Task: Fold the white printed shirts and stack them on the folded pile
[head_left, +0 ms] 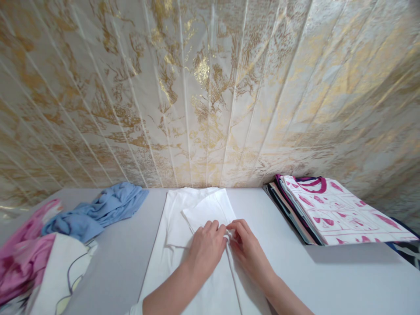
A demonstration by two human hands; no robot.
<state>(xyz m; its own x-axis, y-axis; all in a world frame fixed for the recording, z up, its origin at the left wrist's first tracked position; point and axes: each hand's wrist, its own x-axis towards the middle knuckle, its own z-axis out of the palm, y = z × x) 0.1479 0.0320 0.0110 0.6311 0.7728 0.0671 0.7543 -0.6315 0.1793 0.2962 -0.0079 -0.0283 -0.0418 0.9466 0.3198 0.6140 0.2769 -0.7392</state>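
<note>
Right-hand grip (246, 243) pinched an edge of the white garment (216, 288) mid-surface (315, 280); the left hand (208, 240) lay on it, whether gripping I couldn't tell. Tugging unevenly there could have creased it or skewed the folded flap (210, 208) beyond.
</note>
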